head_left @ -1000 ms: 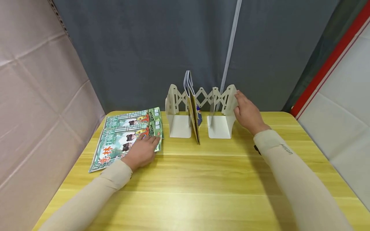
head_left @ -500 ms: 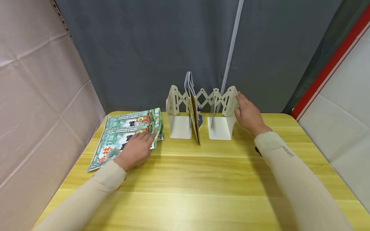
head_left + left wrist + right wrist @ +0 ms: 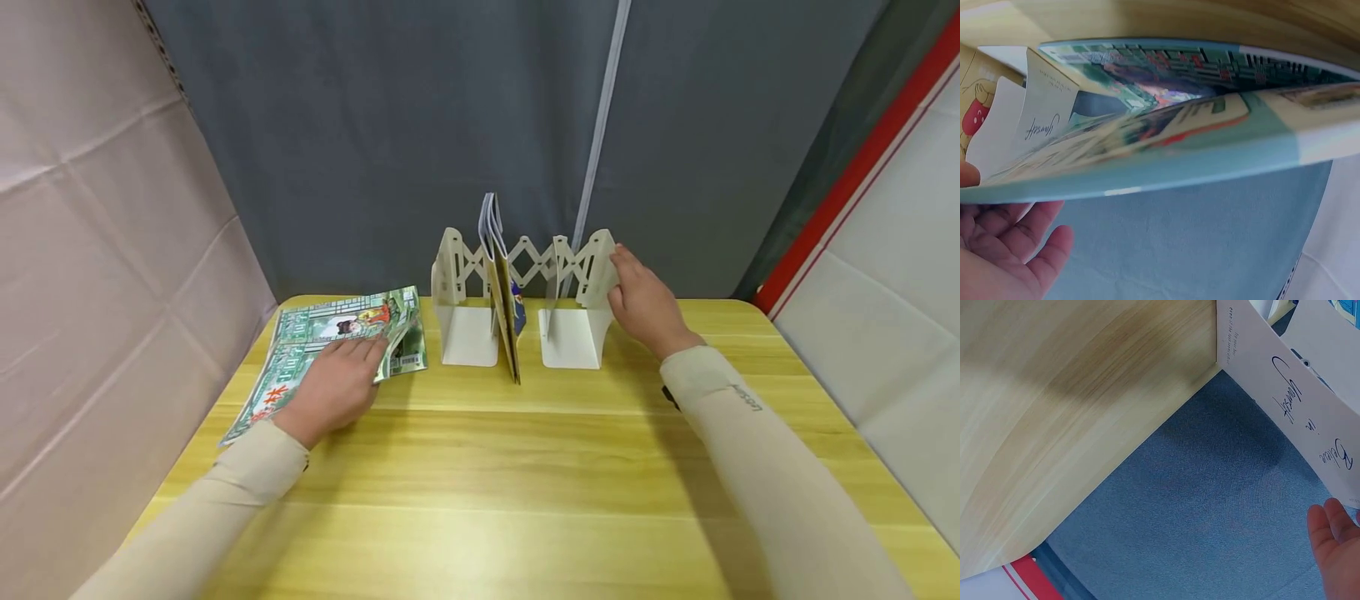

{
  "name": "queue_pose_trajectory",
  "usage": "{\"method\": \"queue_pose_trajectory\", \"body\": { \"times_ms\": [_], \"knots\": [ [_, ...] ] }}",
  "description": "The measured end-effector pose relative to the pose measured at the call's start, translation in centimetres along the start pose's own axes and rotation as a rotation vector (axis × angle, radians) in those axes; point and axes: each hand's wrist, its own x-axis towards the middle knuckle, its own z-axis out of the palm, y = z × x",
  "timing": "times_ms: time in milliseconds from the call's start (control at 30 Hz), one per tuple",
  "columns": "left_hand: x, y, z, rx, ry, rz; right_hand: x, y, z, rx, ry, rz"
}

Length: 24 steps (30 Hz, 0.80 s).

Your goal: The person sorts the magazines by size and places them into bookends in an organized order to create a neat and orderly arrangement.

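While the left hand (image 3: 333, 387) pinches the right edge of the upper magazine (image 3: 1191, 156), its thumb sits on the underside and the fingers lie across the cover. Grip closed down to the magazine's thickness. Edge bowed up, gap below it in the left wrist view; the hold at the edge looks meant to part it from the lower magazine (image 3: 348, 323), which lies flat beneath and juts out on the far side. The stagger probably makes the top one easier to catch. Both green-covered, at the left of the wood-grain table (image 3: 487, 483), left of the bookend.

Right hand (image 3: 647, 304): fingers straight, holding nothing, tips seemingly against the outer side of the bookend's right end plate (image 3: 602, 279), likely to steady it. "Believe in Yourself" printed on that plate in the right wrist view. A scissor lattice (image 3: 529, 260) runs along the back between it and the left end plate (image 3: 448, 271), drawn out wide, presumably to leave room. Thin booklets (image 3: 500, 287) stand nearly upright between the plates; exact count unclear. Dark grey curtain (image 3: 375, 125) behind the table's far edge.
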Motion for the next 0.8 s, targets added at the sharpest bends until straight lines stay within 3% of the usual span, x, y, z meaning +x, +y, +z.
{"method": "queue_pose_trajectory", "body": {
  "times_ms": [500, 800],
  "knots": [
    [-0.2, -0.1, -2.3, 0.017, 0.148, 0.043, -0.1, -0.3, -0.2, 0.002, -0.009, 0.001],
    [-0.5, 0.3, -4.0, 0.021, 0.192, 0.062, -0.1, -0.3, -0.2, -0.004, -0.011, 0.006]
  ]
}}
